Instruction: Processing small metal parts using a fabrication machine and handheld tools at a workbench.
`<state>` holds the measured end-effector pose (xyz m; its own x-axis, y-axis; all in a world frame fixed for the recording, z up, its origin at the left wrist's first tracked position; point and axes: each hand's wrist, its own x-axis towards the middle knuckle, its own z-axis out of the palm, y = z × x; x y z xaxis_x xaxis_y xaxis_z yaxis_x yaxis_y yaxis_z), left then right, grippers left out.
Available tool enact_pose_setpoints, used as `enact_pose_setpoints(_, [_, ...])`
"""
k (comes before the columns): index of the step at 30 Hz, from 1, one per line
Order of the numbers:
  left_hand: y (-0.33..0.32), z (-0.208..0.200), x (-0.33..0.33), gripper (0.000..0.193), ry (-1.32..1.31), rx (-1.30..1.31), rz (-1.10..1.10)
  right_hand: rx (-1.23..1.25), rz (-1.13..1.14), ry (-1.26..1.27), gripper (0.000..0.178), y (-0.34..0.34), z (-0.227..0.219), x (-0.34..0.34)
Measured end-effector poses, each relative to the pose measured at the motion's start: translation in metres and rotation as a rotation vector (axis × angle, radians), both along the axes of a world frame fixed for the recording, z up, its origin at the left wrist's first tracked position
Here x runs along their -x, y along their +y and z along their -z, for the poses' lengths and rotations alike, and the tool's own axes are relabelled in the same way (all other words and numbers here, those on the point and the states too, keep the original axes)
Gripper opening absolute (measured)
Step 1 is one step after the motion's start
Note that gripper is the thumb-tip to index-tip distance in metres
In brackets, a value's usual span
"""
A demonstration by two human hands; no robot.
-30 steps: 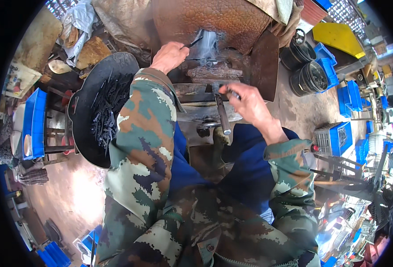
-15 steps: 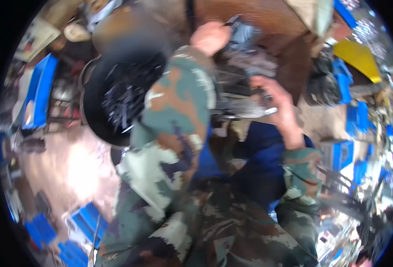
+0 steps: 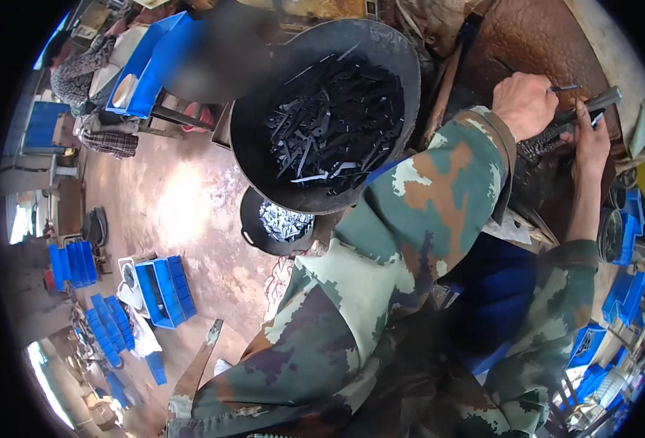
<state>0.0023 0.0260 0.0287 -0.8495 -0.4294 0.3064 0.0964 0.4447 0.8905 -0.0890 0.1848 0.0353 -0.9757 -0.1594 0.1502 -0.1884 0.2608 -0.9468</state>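
Observation:
My left hand [image 3: 524, 104] is closed around a thin dark metal strip [image 3: 565, 88] over a rusty brown work block [image 3: 534, 36] at the upper right. Just beside it, my right hand [image 3: 591, 139] grips the grey handle of a hammer-like tool [image 3: 592, 102], whose end points up and to the right. The two hands almost touch. My camouflage left sleeve [image 3: 410, 219] crosses the middle of the picture. A large black pan [image 3: 264, 157] full of dark metal strips stands left of my hands.
A smaller black pan [image 3: 253, 230] with shiny metal pieces sits under the big one. Blue bins [image 3: 158, 288] lie on the bare floor at the lower left, more at the right edge [image 3: 625, 292]. Another person's patterned sleeve [image 3: 82, 66] shows at the upper left by a blue bin [image 3: 155, 58].
The view has swung left and down, so the big pan now sits in the middle and my hands at the upper right. Both hands are closer together at the block.

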Motion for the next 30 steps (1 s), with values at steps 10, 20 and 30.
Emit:
enact_pose_setpoints(10, [0.002,0.0,0.005,0.024,0.034,-0.033,0.04,0.017,-0.019,0.019,0.025,-0.008,0.013,0.045])
enact_pose_setpoints(20, [-0.099,-0.021,-0.041,0.036,-0.072,0.169,0.125,0.011,-0.04,-0.052,0.032,-0.012,0.016,0.048])
enact_pose_setpoints(30, [-0.317,0.093,-0.143,0.04,-0.565,0.322,-0.351,-0.013,-0.013,0.019,0.034,-0.023,0.017,0.04])
